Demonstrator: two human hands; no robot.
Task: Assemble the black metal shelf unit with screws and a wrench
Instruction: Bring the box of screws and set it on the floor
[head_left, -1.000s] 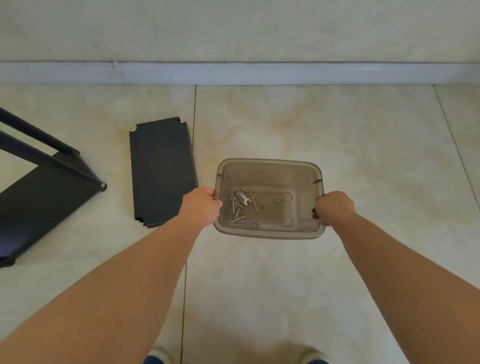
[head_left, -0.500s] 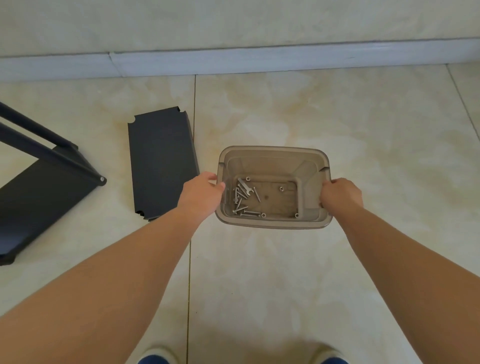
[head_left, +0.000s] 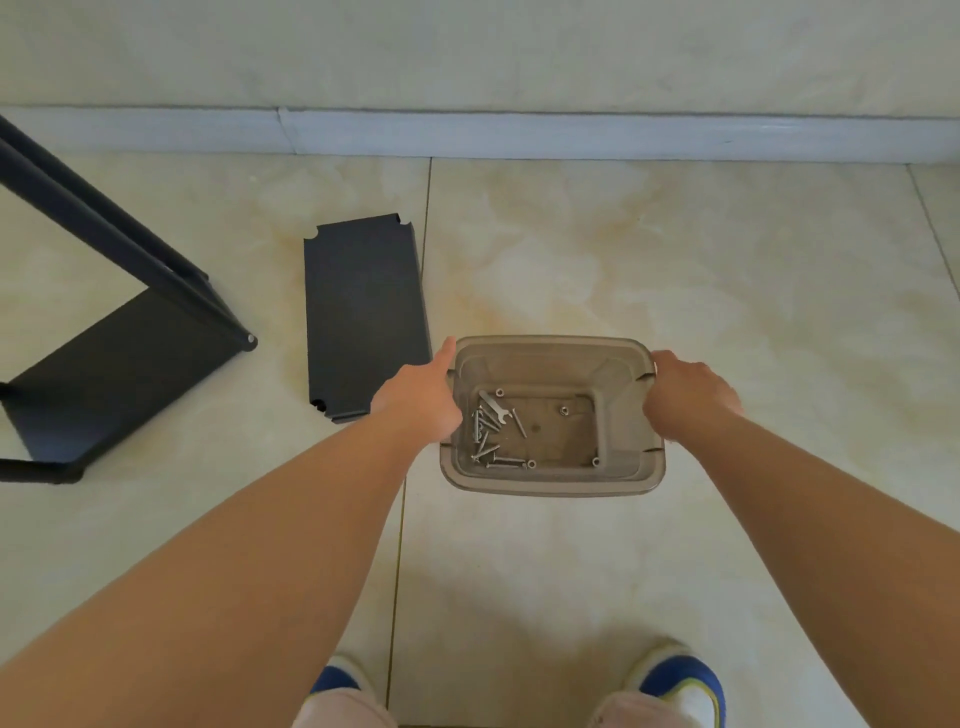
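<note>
A translucent brown plastic bin (head_left: 550, 486) is in the middle of the view, over the tiled floor. Several silver screws (head_left: 488, 441), a small flat wrench (head_left: 492, 404) and a few nuts (head_left: 563, 410) lie in its bottom. My left hand (head_left: 421, 397) holds the bin's left side, thumb stretched along the rim and the other fingers hidden. My right hand (head_left: 685, 392) grips the right rim with curled fingers. A loose black shelf panel (head_left: 363, 312) lies flat just left of the bin. The partly built black shelf frame (head_left: 119, 364) lies on its side at far left.
The floor is beige tile, with a grey baseboard (head_left: 519, 132) and wall at the back. My two shoes (head_left: 680, 680) show at the bottom edge, below the bin. Bare floor lies to the right of the bin.
Still held by both hands, the bin has come nearer to my feet. My left thumb has straightened along the rim. The view has tilted down and my shoes now show.
</note>
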